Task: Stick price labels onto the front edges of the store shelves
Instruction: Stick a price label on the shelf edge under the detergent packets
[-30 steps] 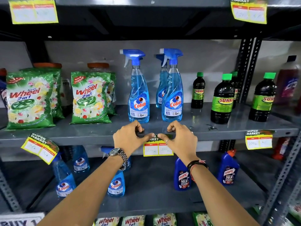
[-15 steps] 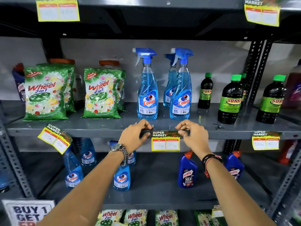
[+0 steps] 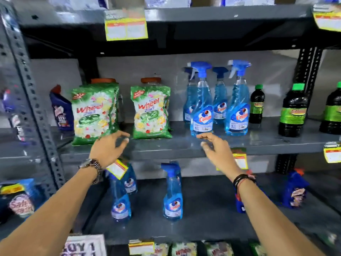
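Both my hands hover in front of the middle shelf's grey front edge, fingers spread and holding nothing. My left hand is below the left Wheel packet. My right hand is below the blue spray bottles. A yellow price label hangs on the shelf edge just right of my right hand, partly hidden by it. A tilted yellow label hangs under my left hand. More labels sit on the top shelf edge and at the far right.
Green Wheel packets, blue Colin spray bottles and dark green-capped bottles stand on the middle shelf. Spray bottles and blue toilet cleaner bottles stand on the lower shelf. A perforated grey upright is at left.
Both hands have let go of the middle label and opened. The view has swung left, so the shelf contents and that label now sit farther right; my hands have moved left along the edge.
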Motion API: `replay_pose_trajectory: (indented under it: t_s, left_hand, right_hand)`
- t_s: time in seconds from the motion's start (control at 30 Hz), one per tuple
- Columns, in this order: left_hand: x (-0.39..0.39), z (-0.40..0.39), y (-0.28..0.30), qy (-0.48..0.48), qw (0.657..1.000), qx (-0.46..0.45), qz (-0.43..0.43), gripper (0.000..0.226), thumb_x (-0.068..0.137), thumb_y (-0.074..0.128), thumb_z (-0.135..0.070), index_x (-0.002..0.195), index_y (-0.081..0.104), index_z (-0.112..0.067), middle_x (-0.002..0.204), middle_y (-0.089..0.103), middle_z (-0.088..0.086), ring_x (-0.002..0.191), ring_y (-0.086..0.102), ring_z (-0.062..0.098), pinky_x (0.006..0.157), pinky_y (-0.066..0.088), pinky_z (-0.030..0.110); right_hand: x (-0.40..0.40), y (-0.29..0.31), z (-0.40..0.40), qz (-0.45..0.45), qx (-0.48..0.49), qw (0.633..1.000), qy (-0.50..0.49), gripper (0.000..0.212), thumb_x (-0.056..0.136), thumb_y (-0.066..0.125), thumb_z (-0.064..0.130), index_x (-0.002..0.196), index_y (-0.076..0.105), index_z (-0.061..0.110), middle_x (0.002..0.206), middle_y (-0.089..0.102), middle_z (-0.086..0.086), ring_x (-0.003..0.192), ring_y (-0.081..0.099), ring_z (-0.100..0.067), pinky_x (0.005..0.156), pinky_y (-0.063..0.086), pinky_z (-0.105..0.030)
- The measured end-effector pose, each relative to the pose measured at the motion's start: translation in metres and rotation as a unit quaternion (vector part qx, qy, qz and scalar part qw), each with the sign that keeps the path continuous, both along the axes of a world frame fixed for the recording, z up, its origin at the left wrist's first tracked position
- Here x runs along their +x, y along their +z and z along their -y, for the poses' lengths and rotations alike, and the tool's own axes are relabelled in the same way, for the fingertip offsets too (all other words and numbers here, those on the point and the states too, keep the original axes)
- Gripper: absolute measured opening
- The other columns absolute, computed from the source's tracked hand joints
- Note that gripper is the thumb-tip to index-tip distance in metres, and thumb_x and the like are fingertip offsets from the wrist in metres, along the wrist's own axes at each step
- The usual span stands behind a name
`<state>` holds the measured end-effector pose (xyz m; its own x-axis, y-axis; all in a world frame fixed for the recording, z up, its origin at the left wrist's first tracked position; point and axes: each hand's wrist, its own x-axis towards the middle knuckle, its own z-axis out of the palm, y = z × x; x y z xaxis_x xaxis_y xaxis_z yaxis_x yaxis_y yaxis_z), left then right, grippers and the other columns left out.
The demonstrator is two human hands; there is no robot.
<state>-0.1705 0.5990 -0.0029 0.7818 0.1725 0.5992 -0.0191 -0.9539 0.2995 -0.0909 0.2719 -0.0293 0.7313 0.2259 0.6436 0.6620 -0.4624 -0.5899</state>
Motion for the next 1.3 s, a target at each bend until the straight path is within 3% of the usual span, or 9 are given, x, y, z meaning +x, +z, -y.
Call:
replay_pose_trajectory:
  t_s: [0.1, 0.2, 0.3, 0.43, 0.53, 0.67, 0.87, 1.07, 1.3]
  left_hand:
    - [-0.008, -0.046, 0.006, -0.076, 0.995, -0.053, -0.036, 0.021, 0.094, 0.050, -0.029, 0.107, 0.066, -0.024, 0.067, 0.067, -0.001, 0.045, 0.049, -0.001, 0.040, 0.032, 0.016]
    - [-0.018, -0.076, 0.004, -0.179, 0.975, -0.101, -0.084, 0.016, 0.092, 0.055, -0.024, 0.102, 0.068, -0.028, 0.084, 0.073, -0.019, 0.067, 0.061, -0.015, 0.057, 0.042, 0.005]
    - [-0.018, -0.090, -0.001, -0.205, 0.968, -0.094, -0.106, 0.013, 0.089, 0.060, -0.033, 0.099, 0.065, -0.040, 0.052, 0.061, -0.019, 0.061, 0.061, -0.004, 0.056, 0.042, 0.013]
    - [-0.010, -0.100, -0.006, -0.193, 0.974, -0.070, -0.096, 0.022, 0.084, 0.058, -0.049, 0.100, 0.065, -0.035, 0.047, 0.052, -0.008, 0.065, 0.065, 0.019, 0.060, 0.044, 0.034]
    - [-0.011, -0.100, -0.008, -0.177, 0.980, -0.056, -0.070, 0.003, 0.088, 0.059, -0.037, 0.089, 0.060, -0.040, 0.043, 0.055, -0.026, 0.057, 0.057, -0.006, 0.051, 0.035, 0.021]
    - [-0.010, -0.102, -0.012, -0.153, 0.986, -0.050, -0.040, 0.009, 0.089, 0.056, -0.039, 0.088, 0.063, -0.033, 0.062, 0.066, -0.020, 0.061, 0.058, -0.005, 0.047, 0.034, 0.014]
    - [-0.011, -0.104, -0.014, -0.151, 0.988, -0.023, -0.030, 0.014, 0.092, 0.052, -0.036, 0.090, 0.062, -0.026, 0.061, 0.063, -0.013, 0.060, 0.062, 0.011, 0.046, 0.033, 0.017]
    - [-0.008, -0.104, -0.017, -0.154, 0.987, -0.027, -0.023, 0.019, 0.089, 0.053, -0.044, 0.088, 0.064, -0.028, 0.081, 0.071, -0.014, 0.064, 0.060, 0.001, 0.051, 0.041, 0.017]
    - [-0.011, -0.108, -0.034, -0.177, 0.983, -0.038, -0.023, 0.003, 0.073, 0.073, -0.032, 0.073, 0.071, -0.032, 0.114, 0.067, -0.024, 0.108, 0.057, -0.009, 0.080, 0.054, 0.024]
  right_hand:
    - [-0.024, -0.006, -0.064, 0.012, 0.004, 0.999, 0.031, 0.016, 0.089, 0.061, 0.022, 0.105, 0.062, 0.026, 0.084, 0.068, 0.009, 0.065, 0.059, -0.004, 0.059, 0.040, -0.010]
    - [-0.041, -0.018, -0.127, -0.004, 0.017, 0.998, 0.066, 0.014, 0.084, 0.068, 0.029, 0.097, 0.065, 0.026, 0.098, 0.070, 0.013, 0.092, 0.064, -0.002, 0.088, 0.042, -0.017]
    - [-0.048, -0.032, -0.165, 0.018, -0.036, 0.999, 0.009, 0.018, 0.079, 0.068, 0.043, 0.091, 0.066, 0.030, 0.113, 0.070, 0.010, 0.115, 0.057, -0.009, 0.114, 0.024, -0.041]
    - [-0.058, -0.042, -0.194, 0.034, -0.092, 0.992, -0.082, 0.027, 0.073, 0.061, 0.057, 0.084, 0.069, 0.034, 0.129, 0.059, 0.013, 0.129, 0.039, -0.016, 0.112, 0.020, -0.056]
    - [-0.059, -0.046, -0.210, 0.031, -0.111, 0.986, -0.120, 0.021, 0.076, 0.066, 0.051, 0.081, 0.070, 0.032, 0.131, 0.055, 0.010, 0.130, 0.033, -0.019, 0.109, 0.019, -0.064]
    - [-0.059, -0.043, -0.222, 0.025, -0.105, 0.983, -0.149, 0.003, 0.081, 0.068, 0.030, 0.081, 0.069, 0.027, 0.127, 0.056, 0.002, 0.128, 0.038, -0.023, 0.108, 0.009, -0.074]
    - [-0.052, -0.032, -0.221, 0.065, -0.164, 0.969, -0.172, 0.007, 0.086, 0.054, 0.021, 0.083, 0.057, 0.027, 0.095, 0.062, 0.002, 0.094, 0.058, -0.025, 0.087, 0.043, -0.068]
    - [-0.049, -0.007, -0.212, 0.070, -0.176, 0.969, -0.159, 0.011, 0.094, 0.046, 0.021, 0.085, 0.051, 0.019, 0.080, 0.071, 0.001, 0.067, 0.064, -0.027, 0.086, 0.047, -0.062]
    - [-0.051, -0.013, -0.200, 0.029, -0.212, 0.970, -0.118, 0.010, 0.086, 0.059, 0.023, 0.082, 0.068, 0.021, 0.106, 0.069, 0.010, 0.099, 0.064, -0.015, 0.111, 0.011, -0.067]
